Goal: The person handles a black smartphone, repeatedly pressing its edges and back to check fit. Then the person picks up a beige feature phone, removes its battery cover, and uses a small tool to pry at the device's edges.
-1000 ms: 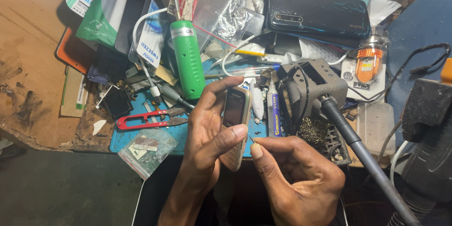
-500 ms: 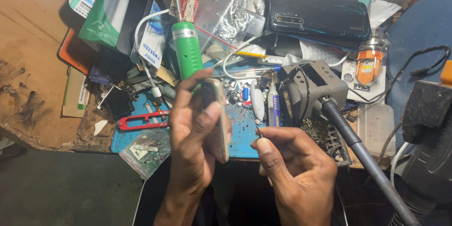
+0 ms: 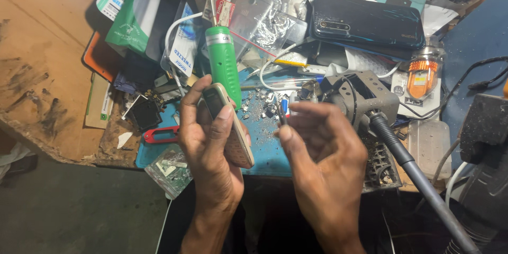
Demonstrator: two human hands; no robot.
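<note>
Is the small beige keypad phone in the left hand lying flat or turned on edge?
Turned on edge: the small beige keypad phone shows its narrow side, gripped by the left hand.

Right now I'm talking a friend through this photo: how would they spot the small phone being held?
Start at the blue mat on the cluttered bench. Just in front, the left hand grips a small phone, tilted. Unlike the big dark phone lying flat at the back, it is beige with a keypad.

you're at a scarred brown wooden workbench (image 3: 37, 63); a blue work mat (image 3: 267, 143) lies right of its worn edge, dark floor (image 3: 79, 211) below it.
</note>
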